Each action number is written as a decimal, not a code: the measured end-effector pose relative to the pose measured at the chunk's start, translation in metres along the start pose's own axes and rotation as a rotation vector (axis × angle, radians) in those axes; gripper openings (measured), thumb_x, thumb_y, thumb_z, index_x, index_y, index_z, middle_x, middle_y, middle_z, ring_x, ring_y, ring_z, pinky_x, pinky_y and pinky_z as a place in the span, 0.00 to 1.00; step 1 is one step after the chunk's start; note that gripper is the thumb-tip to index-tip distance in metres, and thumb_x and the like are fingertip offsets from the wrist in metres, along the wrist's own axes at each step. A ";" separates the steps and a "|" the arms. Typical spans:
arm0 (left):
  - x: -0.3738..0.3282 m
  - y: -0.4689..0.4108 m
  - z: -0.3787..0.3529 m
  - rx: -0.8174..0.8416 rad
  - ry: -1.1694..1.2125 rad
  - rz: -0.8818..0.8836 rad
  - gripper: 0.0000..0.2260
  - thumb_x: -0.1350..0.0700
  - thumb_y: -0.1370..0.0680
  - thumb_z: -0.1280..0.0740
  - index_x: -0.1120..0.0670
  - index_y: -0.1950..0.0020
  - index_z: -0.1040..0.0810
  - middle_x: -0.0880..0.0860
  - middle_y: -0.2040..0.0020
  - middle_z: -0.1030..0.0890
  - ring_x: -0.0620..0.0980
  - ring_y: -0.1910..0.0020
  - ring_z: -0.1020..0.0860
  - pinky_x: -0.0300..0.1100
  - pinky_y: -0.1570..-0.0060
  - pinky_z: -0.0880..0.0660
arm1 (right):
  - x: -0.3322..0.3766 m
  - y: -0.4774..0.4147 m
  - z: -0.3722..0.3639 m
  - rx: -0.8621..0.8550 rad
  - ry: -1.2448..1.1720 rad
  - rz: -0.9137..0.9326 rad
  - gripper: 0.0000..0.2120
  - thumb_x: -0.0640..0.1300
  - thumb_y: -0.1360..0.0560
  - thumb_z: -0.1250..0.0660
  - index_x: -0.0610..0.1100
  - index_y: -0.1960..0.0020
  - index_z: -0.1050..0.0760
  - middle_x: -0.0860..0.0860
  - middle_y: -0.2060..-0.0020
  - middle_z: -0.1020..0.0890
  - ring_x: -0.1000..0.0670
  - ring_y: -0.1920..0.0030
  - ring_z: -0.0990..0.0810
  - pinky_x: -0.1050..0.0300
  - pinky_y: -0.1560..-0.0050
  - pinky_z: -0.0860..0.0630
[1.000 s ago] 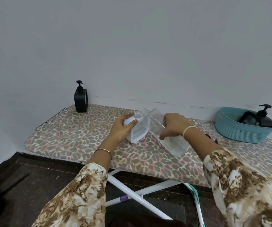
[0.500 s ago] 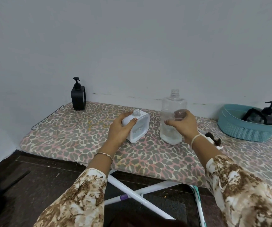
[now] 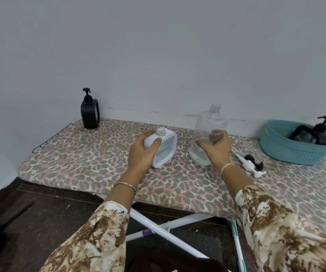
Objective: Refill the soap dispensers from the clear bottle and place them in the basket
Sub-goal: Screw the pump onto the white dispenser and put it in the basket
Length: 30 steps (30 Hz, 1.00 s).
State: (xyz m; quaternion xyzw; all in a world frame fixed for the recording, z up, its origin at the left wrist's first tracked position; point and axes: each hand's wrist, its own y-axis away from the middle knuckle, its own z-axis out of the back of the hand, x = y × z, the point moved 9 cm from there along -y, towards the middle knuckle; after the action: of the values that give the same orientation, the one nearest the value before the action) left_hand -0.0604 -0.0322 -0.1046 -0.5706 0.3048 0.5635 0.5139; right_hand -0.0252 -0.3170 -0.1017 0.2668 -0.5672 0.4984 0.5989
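We cannot see the near left side of the white dispenser (image 3: 165, 147), because the left hand (image 3: 141, 153) covers it. Its neck is open with no pump, and its front label is too blurred to read. The lower right of the clear bottle (image 3: 210, 126) sits behind the right hand (image 3: 217, 151). Some fingers show only as a dark smear through the plastic, and we cannot judge how much liquid lies in the bottom. In the basket (image 3: 295, 154) a black dispenser (image 3: 324, 135) leans with its pump up and its base hidden by the wall. A dark rounded shape beside it is unclear to us. Just right of the clear bottle lies a white pump (image 3: 245, 163), with a small black piece (image 3: 251, 159) behind it that we cannot identify. The ironing board (image 3: 91, 163) runs out of frame at the right.

The left hand wraps the white dispenser's shoulder, thumb across the front, wrist straight. The right hand curls around the clear bottle low down, thumb on the near face. Both bottles stand on the board, near each other but apart, and so are the hands. A second black dispenser (image 3: 90, 112) stands at the far left corner by the wall.
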 end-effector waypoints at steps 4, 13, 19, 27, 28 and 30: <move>-0.001 0.001 0.000 0.015 0.028 0.016 0.11 0.49 0.25 0.29 0.44 0.43 0.22 0.47 0.44 0.20 0.46 0.49 0.20 0.43 0.50 0.21 | -0.001 0.007 0.003 0.057 0.106 0.048 0.40 0.49 0.42 0.18 0.44 0.36 0.34 0.48 0.41 0.24 0.47 0.41 0.24 0.46 0.38 0.25; -0.001 0.007 -0.006 0.001 -0.008 0.015 0.21 0.41 0.27 0.29 0.46 0.36 0.24 0.47 0.42 0.21 0.47 0.46 0.21 0.48 0.45 0.21 | -0.013 0.034 0.068 -0.067 0.422 0.163 0.39 0.61 0.37 0.24 0.50 0.32 0.34 0.51 0.37 0.27 0.48 0.35 0.29 0.38 0.32 0.36; -0.005 0.012 -0.008 -0.019 -0.060 0.011 0.24 0.41 0.26 0.30 0.47 0.33 0.26 0.49 0.40 0.22 0.49 0.46 0.22 0.48 0.45 0.22 | -0.032 0.039 0.121 -0.236 0.505 0.055 0.27 0.54 0.32 0.26 0.49 0.37 0.29 0.50 0.41 0.23 0.46 0.37 0.28 0.41 0.34 0.36; -0.009 0.014 -0.007 -0.020 -0.057 0.022 0.23 0.42 0.26 0.29 0.47 0.34 0.26 0.48 0.41 0.23 0.49 0.45 0.22 0.48 0.44 0.23 | -0.048 0.044 0.131 -0.256 0.948 -0.083 0.22 0.57 0.30 0.30 0.47 0.41 0.24 0.45 0.38 0.30 0.43 0.35 0.34 0.43 0.38 0.40; -0.009 0.014 -0.007 -0.020 -0.056 0.021 0.22 0.42 0.26 0.29 0.47 0.34 0.26 0.48 0.41 0.23 0.49 0.46 0.23 0.47 0.45 0.23 | -0.050 0.044 0.131 -0.253 0.958 -0.104 0.23 0.57 0.30 0.30 0.47 0.40 0.25 0.45 0.37 0.31 0.43 0.35 0.34 0.43 0.37 0.40; -0.009 0.014 -0.007 -0.023 -0.053 0.027 0.22 0.43 0.26 0.29 0.47 0.34 0.26 0.47 0.42 0.23 0.48 0.47 0.23 0.45 0.46 0.23 | -0.054 0.045 0.134 -0.249 0.966 -0.152 0.25 0.58 0.30 0.30 0.46 0.38 0.26 0.44 0.36 0.32 0.42 0.35 0.34 0.42 0.37 0.39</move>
State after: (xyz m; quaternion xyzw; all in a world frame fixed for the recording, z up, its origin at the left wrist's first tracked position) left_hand -0.0732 -0.0448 -0.1008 -0.5572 0.2924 0.5886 0.5075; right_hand -0.1134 -0.4348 -0.1350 -0.0274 -0.2592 0.4486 0.8549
